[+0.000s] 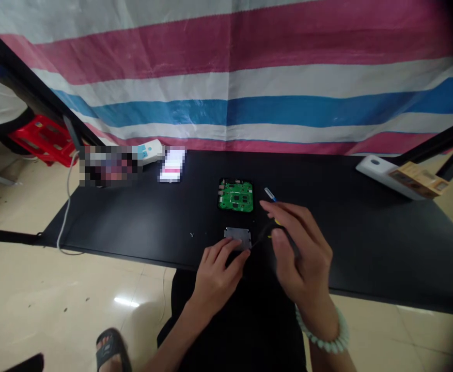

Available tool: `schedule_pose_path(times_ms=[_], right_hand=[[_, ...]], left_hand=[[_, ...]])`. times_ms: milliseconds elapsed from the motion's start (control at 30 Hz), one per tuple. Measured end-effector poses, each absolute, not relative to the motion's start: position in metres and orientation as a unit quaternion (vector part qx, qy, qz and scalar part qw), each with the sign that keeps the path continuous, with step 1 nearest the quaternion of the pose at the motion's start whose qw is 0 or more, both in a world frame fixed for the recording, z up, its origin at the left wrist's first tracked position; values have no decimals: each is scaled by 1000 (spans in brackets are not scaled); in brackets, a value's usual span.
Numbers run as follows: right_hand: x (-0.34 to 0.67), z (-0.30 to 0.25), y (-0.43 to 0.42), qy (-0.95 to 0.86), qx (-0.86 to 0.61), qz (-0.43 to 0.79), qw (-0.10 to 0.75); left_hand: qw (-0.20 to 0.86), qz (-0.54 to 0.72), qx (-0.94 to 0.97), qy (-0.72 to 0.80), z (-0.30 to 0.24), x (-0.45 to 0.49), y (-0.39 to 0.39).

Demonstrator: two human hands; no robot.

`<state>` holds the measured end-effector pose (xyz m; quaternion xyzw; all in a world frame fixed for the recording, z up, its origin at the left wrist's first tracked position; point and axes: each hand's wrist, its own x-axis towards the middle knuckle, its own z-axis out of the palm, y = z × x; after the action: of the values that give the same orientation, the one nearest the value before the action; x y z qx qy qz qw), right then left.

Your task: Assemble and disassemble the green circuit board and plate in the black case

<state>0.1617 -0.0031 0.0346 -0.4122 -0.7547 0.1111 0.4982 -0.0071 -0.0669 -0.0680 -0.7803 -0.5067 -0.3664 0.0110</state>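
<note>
The fingers of the left hand (216,271) are bent and close together, their tips resting on a grey metal plate (237,233) in the lower middle of the frame, with the thumb at the plate's lower right corner; whether they pinch it or only press down, I cannot tell. The right hand (307,253), right of centre, has its thumb and forefinger spread, with a gap between them. A thin, dark, blurred shaft slants from beside the plate towards this gap, and small yellow patches show near the fingertips; how firmly the right fingers grip anything, I cannot tell. A pale beaded bracelet (323,333) circles the right wrist.

Just above the plate, near the centre of the frame, a green circuit board (236,196) sits in a shallow black casing. Beside it, above the right fingertips, lies a small blue-and-white item (270,194). Left of the left hand are some tiny pale pieces (191,235).

Farther out on the black worktop (365,232), a lit phone (173,164) lies left of centre, next to a white-and-blue block (151,151). A white device (385,175) and a light-brown piece (423,178) stand at the right. A striped sheet (226,51) fills the top, and a red stool (44,138) shows at the left.
</note>
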Motion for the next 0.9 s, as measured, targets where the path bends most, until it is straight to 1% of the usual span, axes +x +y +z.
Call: schedule_pose_path(times_ms=[100, 267, 333, 533, 767, 900], right_hand=[[165, 35, -5, -764, -389, 144, 495], [161, 33, -2, -745, -410, 45, 524], [161, 34, 0, -744, -416, 35, 521], [167, 41, -2, -779, -370, 109, 494], [168, 37, 0, -747, -414, 57, 517], [172, 41, -1, -759, -403, 146, 489]], left_hand=[[3, -356, -786, -505, -66, -8, -68], [-16, -337, -795, -505, -63, -11, -70], [-17, -335, -795, -505, -63, -12, -70], [-31, -346, -796, -495, -62, -14, -71], [-26, -378, -783, -493, -61, -10, -68], [-25, -373, -785, -493, -61, -9, -68]])
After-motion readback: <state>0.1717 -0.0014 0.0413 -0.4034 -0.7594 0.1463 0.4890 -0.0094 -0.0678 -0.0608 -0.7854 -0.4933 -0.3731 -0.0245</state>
